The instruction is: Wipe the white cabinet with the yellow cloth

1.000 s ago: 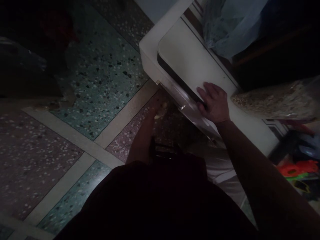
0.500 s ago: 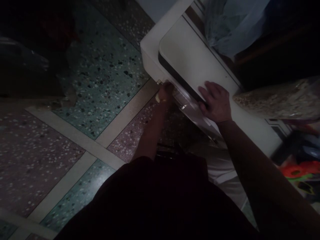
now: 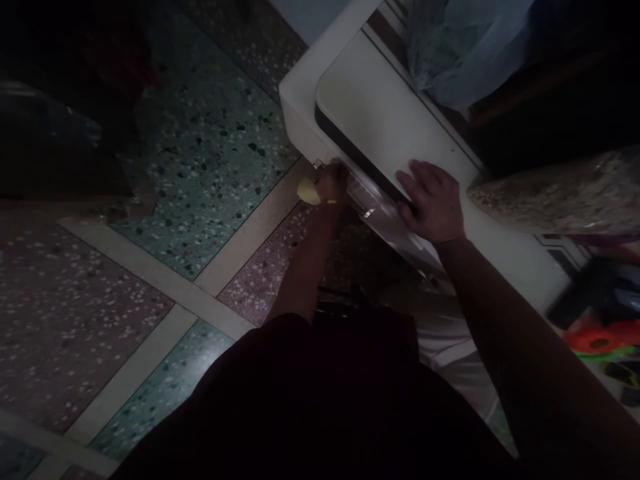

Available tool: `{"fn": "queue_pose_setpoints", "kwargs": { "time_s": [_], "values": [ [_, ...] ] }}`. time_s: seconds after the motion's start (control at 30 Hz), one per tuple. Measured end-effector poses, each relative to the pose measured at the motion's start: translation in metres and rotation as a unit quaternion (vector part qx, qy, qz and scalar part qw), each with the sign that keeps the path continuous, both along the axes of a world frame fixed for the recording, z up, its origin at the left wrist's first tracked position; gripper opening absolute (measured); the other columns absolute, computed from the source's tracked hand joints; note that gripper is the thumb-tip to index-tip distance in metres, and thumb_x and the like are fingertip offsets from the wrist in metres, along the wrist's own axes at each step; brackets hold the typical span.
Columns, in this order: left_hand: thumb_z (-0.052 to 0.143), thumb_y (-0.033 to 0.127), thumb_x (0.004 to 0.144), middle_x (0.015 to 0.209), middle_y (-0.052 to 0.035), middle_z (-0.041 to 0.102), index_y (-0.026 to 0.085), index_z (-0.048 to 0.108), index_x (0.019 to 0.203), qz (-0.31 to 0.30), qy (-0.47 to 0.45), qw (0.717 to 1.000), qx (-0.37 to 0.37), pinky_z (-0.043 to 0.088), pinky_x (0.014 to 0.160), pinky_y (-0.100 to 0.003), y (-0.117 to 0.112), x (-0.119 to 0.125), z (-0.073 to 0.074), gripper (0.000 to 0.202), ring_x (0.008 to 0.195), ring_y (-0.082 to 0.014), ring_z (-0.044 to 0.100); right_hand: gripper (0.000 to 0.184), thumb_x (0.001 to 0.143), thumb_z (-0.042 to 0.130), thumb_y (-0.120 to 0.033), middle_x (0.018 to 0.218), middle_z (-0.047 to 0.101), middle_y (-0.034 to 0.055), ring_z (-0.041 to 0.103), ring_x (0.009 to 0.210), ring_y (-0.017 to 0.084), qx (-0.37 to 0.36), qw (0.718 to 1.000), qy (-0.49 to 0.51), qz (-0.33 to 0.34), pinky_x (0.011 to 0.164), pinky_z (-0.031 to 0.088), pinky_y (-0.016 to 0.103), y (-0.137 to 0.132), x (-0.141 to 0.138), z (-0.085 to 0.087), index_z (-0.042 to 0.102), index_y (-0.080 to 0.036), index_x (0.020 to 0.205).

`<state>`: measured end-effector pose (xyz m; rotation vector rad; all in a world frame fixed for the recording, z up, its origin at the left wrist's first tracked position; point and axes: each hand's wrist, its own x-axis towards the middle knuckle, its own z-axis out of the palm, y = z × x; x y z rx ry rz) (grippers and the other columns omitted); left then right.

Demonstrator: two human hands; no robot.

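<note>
My left hand is closed beside the front of a white cabinet, low by its near side. From it sticks out a pale yellow piece that looks like a cloth or sponge; dim light hides its exact kind. The fingertips are lost in shadow against the cabinet front. On the white top panel with its dark edge rests my right hand, fingers spread and thumb by the edge, holding nothing. Metal handles show along the cabinet front.
A clear bag of grain-like flakes lies on the cabinet at right. Behind it are a translucent plastic bag and dark bulky things. An orange-red object sits at far right. Speckled green and pink floor spreads left.
More of the yellow piece now shows at the left side of my left hand. My right hand keeps its place on the panel. The view has shifted slightly.
</note>
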<state>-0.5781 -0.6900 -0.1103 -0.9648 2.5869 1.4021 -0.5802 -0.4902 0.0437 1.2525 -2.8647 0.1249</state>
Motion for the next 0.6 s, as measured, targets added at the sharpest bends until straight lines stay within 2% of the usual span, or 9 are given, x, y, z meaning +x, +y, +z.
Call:
{"fn": "queue_pose_setpoints", "kwargs": {
  "time_s": [0.17, 0.33, 0.47, 0.6],
  "values": [
    [0.049, 0.031, 0.094, 0.117, -0.0047, 0.063, 0.021, 0.065, 0.107, -0.001, 0.017, 1.0, 0.017, 0.044, 0.098, -0.036, -0.002, -0.001, -0.005, 0.023, 0.115, -0.0225, 0.055, 0.055, 0.095, 0.029, -0.05, 0.149, 0.031, 0.0026, 0.03, 0.135, 0.027, -0.007, 0.999, -0.038, -0.012, 0.112, 0.026, 0.045, -0.001, 0.001, 0.001, 0.044, -0.025, 0.141],
    [0.053, 0.026, 0.093, 0.112, -0.0069, 0.064, 0.019, 0.067, 0.1, 0.033, 0.023, 0.997, 0.072, 0.043, 0.1, -0.033, -0.006, -0.003, -0.008, 0.017, 0.113, -0.0209, 0.057, 0.054, 0.094, 0.034, -0.049, 0.147, 0.033, 0.0038, 0.032, 0.134, 0.026, -0.011, 1.0, -0.011, 0.006, 0.109, 0.029, 0.046, 0.001, 0.0, -0.001, 0.046, -0.023, 0.14],
    [0.049, 0.021, 0.095, 0.113, -0.0057, 0.065, 0.015, 0.065, 0.103, 0.078, 0.042, 0.986, 0.143, 0.043, 0.1, -0.028, -0.002, 0.001, -0.008, 0.019, 0.11, -0.0159, 0.059, 0.053, 0.094, 0.034, -0.048, 0.146, 0.036, 0.0025, 0.034, 0.132, 0.024, -0.02, 0.999, 0.032, 0.018, 0.108, 0.032, 0.042, 0.002, -0.001, -0.003, 0.049, -0.023, 0.138],
    [0.042, 0.015, 0.097, 0.115, -0.0032, 0.065, 0.016, 0.064, 0.108, 0.125, 0.06, 0.966, 0.218, 0.045, 0.098, -0.025, 0.001, 0.007, -0.009, 0.025, 0.108, -0.0124, 0.059, 0.054, 0.094, 0.035, -0.048, 0.147, 0.034, 0.0031, 0.033, 0.134, 0.024, -0.014, 1.0, 0.008, 0.015, 0.11, 0.029, 0.042, 0.002, -0.001, -0.003, 0.047, -0.023, 0.14]
  ]
}}
